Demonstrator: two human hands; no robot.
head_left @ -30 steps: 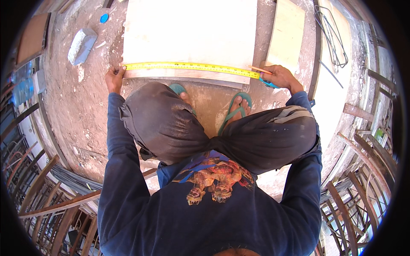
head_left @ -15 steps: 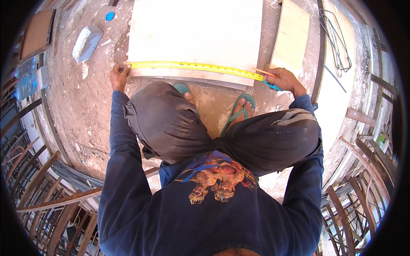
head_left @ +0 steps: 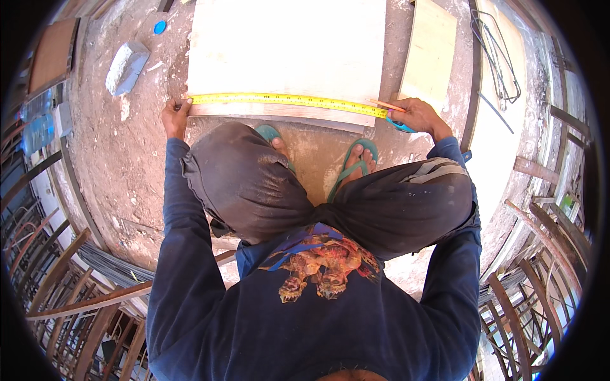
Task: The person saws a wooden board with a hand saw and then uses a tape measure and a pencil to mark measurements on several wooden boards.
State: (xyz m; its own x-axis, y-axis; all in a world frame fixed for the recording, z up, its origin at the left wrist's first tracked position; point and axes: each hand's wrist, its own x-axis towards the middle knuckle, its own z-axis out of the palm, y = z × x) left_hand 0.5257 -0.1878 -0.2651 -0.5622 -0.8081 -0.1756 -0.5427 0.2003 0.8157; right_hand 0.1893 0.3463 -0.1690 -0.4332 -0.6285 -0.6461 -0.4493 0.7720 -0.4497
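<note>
A yellow tape measure point(head_left: 286, 99) is stretched across the near end of a pale wooden board point(head_left: 286, 51) on the ground. At the board's left edge, my left hand point(head_left: 175, 119) pinches the tape's end between thumb and finger. Just past the right edge, my right hand point(head_left: 419, 117) is closed around the blue tape case point(head_left: 399, 125), which its fingers partly cover. An orange pencil point(head_left: 386, 105) also sticks out of that hand, its tip pointing left over the board's edge.
A narrower board point(head_left: 429, 47) lies to the right, with bent dark rods point(head_left: 499, 60) beyond it. At the far left are a grey block point(head_left: 128, 68) and a blue lid point(head_left: 159, 27). Metal frames point(head_left: 95, 317) stand behind me on both sides.
The board, tape and both hands sit slightly further left in the picture. The tape stays stretched, and both hands keep their hold.
</note>
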